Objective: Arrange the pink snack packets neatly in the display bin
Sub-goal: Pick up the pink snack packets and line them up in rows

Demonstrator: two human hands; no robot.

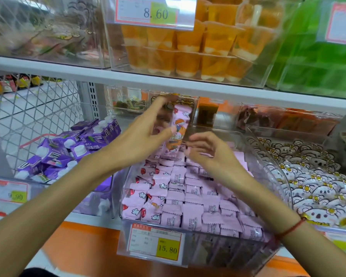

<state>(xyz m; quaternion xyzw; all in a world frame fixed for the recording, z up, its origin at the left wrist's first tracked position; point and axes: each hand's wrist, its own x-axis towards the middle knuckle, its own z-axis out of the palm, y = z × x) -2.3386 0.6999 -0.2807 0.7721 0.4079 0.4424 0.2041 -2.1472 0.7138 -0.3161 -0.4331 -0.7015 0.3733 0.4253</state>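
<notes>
A clear display bin on the lower shelf holds several rows of small pink snack packets. My left hand is raised over the back of the bin and grips a pink snack packet upright, thumb on its front. My right hand hovers just right of it, low over the pile, fingers spread and curled, holding nothing that I can see. A red string circles my right wrist.
A yellow price tag 15.80 fronts the bin. Purple cartons fill the bin to the left; bear-print packets fill the one to the right. The white shelf board above carries orange jelly cups.
</notes>
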